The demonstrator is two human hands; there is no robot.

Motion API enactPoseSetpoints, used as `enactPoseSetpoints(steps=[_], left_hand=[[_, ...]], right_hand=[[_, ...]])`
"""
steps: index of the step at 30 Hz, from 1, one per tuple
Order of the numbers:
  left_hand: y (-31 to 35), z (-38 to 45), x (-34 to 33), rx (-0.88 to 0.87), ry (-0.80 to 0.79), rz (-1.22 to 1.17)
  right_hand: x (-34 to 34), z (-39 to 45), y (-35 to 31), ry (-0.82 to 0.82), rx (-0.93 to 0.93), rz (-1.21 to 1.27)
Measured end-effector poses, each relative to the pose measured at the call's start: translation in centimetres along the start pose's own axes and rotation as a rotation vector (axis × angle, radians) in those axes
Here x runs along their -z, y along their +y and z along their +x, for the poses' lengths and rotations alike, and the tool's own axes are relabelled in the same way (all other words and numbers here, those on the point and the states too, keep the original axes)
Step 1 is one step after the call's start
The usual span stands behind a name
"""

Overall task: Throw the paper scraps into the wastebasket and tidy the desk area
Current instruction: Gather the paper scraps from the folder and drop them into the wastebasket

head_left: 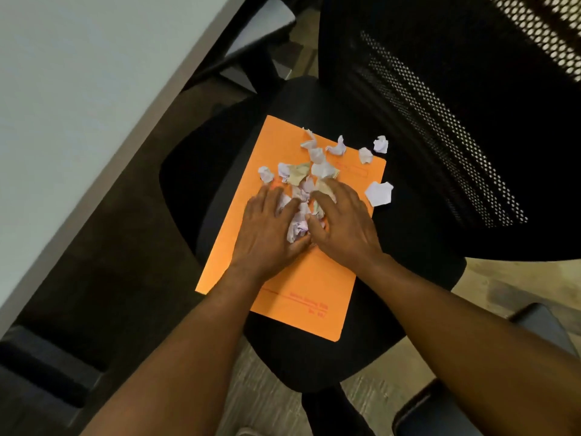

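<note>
On the black chair (314, 357) beside the pale desk (78, 89), you have an orange folder (301, 291) lying flat across the seat, and nearly all the scraps (309, 171) sit on its upper half. Both your hands rest palm-down on the folder, fingers loosely spread and curling inward: the left hand (267, 228) and right hand (342, 225) flank a small mound of crumpled paper, thumbs almost meeting at its near side. You look to be at the gathering step, raking the pieces together; nothing is lifted or pinched yet. A few strays lie apart from the mound, one wad (379, 192) off the folder's right edge on the seat and another (381, 144) near the far corner. No wastebasket shows in view, so you will have to find it. The next move probably calls for cupping the heap between both palms, or sweeping the strays in and carrying the folder as a tray, kept level so nothing slides off.
</note>
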State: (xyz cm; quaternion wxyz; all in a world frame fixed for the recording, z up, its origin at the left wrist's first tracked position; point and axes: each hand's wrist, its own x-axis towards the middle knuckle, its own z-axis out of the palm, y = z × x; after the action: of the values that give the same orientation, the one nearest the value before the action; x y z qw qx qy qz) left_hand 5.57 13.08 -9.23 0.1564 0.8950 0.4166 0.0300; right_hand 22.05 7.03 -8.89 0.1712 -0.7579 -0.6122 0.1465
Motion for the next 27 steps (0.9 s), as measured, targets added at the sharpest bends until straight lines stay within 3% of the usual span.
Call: enactPoseSetpoints(steps=[5, 10, 19, 27], left_hand=[[0.5, -2.4, -1.3, -0.084, 0.126, -0.057], [0.4, -3.3, -2.1, -0.064, 0.19, 0.081], [-0.2, -1.8, -2.1, 0.087, 0.278, 0.13], [-0.4, -1.0, -2.2, 0.198, 0.393, -0.068]], right_hand=[[-1.5, -1.8, 0.7, 0.08, 0.053, 0.006], [-2.0, -1.5, 0.8, 0.117, 0.101, -0.138], [-2.0, -0.8, 0.5, 0.172, 0.195, -0.234], [-2.4, -0.9, 0.7, 0.146, 0.315, -0.229]])
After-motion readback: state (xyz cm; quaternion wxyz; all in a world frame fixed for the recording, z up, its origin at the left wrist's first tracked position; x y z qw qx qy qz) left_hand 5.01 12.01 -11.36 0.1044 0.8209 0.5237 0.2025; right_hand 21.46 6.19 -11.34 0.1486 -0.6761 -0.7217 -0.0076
